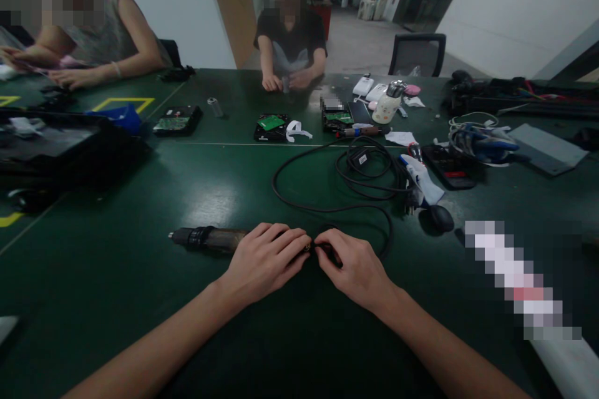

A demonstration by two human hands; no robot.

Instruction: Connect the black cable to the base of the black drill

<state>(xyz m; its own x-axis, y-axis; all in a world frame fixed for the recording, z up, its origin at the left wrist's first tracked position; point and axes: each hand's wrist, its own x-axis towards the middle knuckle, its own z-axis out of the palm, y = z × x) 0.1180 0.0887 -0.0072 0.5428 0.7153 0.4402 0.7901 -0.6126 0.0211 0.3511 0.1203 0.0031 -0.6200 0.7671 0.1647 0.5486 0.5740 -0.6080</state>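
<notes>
My left hand [266,259] is closed over the rear of an electric screwdriver [219,239], which lies on the green table with its metal tip to the left. Close to the screwdriver's back end, the fingers of my right hand [354,267] pinch the end of a black cable [390,224]; the connector itself is mostly hidden by the fingers. Only a small gap separates the two hands, and I cannot tell whether connector and screwdriver touch. From my right hand the cable loops away over the table to a small black box [360,158] amid its coils.
Beyond the cable lie hard drives [176,121] with green circuit boards, a second screwdriver [360,131] and a cream bottle [388,103]. Pliers [486,143] and a black case [448,166] are at right. Two people sit across the table. A black tray [60,156] stands at left.
</notes>
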